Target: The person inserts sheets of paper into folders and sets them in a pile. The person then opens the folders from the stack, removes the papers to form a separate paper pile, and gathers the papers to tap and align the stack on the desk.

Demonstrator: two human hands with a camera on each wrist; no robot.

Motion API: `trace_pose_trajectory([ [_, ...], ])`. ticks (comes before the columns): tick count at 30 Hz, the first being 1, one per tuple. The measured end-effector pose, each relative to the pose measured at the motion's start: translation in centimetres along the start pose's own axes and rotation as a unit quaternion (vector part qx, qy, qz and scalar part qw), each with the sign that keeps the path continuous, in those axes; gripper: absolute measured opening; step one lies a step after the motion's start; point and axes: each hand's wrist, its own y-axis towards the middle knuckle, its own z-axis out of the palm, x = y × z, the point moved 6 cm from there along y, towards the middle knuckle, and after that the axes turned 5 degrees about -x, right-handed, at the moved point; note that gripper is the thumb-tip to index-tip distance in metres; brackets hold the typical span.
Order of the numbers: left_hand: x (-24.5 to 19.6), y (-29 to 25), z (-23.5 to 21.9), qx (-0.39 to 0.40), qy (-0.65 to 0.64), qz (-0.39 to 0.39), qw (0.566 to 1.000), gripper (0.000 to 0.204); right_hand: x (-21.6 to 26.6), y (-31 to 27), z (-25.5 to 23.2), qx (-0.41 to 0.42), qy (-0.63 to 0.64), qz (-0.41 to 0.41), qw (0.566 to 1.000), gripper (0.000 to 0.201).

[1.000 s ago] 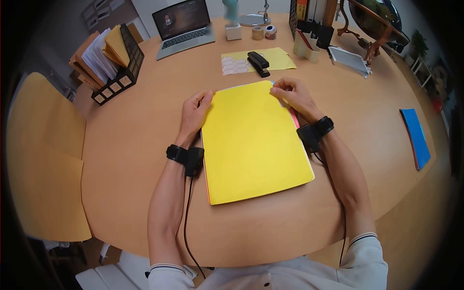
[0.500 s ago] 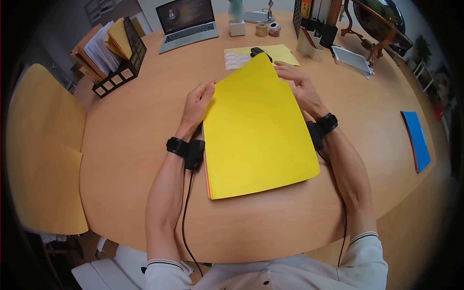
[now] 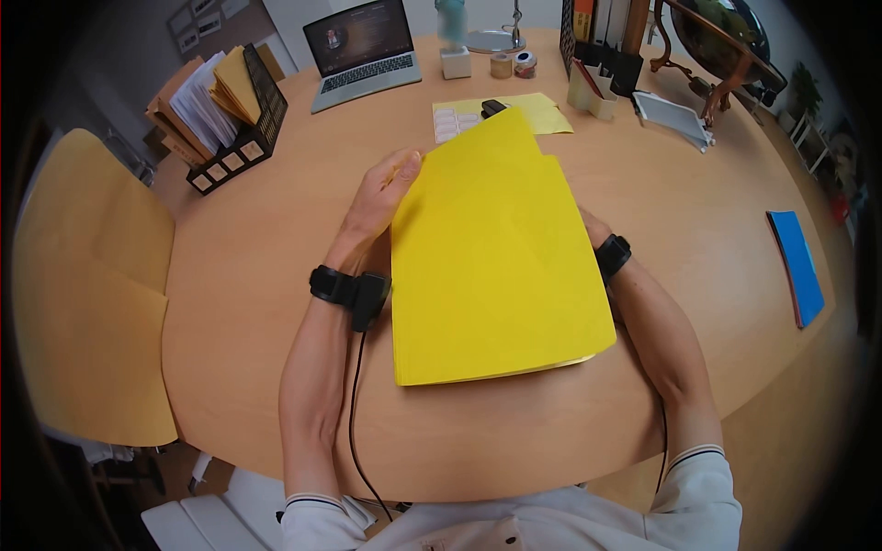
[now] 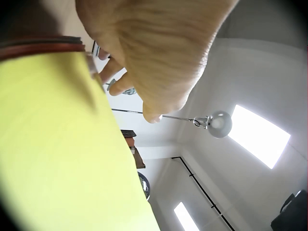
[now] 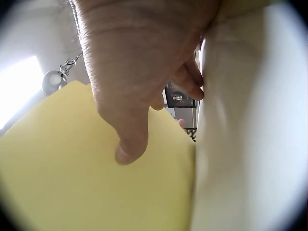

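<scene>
A yellow tabbed folder (image 3: 496, 257) lies in front of me, its top lifted and tilted toward the right. At its upper left edge, my left hand (image 3: 384, 191) rests with the fingertips against the side; in the left wrist view the thumb stands apart from the yellow surface. Most of my right hand (image 5: 139, 62) is hidden under the folder in the head view. The right wrist view shows it between the yellow sheet and a pale sheet (image 5: 240, 144), thumb on the yellow side and fingers reaching toward the pale one.
Behind the folder are a stapler (image 3: 493, 107), partly covered, and a sheet of labels (image 3: 448, 122). A laptop (image 3: 363, 50), tape rolls (image 3: 525, 62) and a pen holder (image 3: 591, 99) stand farther back. A file rack (image 3: 239, 151) is left, a blue folder (image 3: 796, 271) right.
My right hand has gone from the folder's upper right corner down its right side and underneath. The yellow folder's top has risen, partly covering the stapler. My left hand stays near the left edge.
</scene>
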Motion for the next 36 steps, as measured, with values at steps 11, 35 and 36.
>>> trace_pose_trajectory([
  [11, -6.5, -1.4, 0.9, 0.088, -0.041, -0.005, 0.995, 0.062, 0.7, -0.2, 0.0, 0.007, 0.004, 0.002, 1.000, 0.081],
  [35, 0.8, -0.4, -2.0, 0.001, -0.180, -0.132, 0.975, 0.072, 1.3, 0.7, -0.3, -0.036, -0.099, -0.169, 0.980, 0.054],
  [36, 0.9, -0.3, -2.1, -0.004, -0.181, -0.130, 0.975, 0.069, 1.6, 0.1, 0.0, -0.054, -0.128, -0.162, 0.977, 0.055],
])
